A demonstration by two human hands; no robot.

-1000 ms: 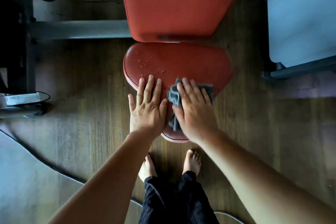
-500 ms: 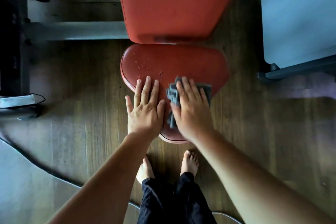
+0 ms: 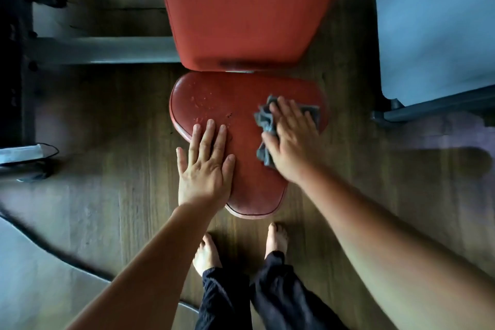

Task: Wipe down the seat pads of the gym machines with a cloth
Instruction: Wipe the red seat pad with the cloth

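A red seat pad, worn and flecked near its far left, sits below me with a red back pad rising beyond it. My left hand rests flat with straight fingers on the seat's left side. My right hand presses flat on a crumpled grey cloth at the seat's right side. The cloth shows beside the thumb and past the fingertips; the rest is under the palm.
Wooden floor surrounds the seat. A grey machine frame bar runs to the left. A pale blue-grey padded bench stands at right. A grey mat edge lies bottom left. My bare feet stand just before the seat.
My right hand has slid the cloth to the right and farther across the seat. My left hand has stayed on the seat's left side.
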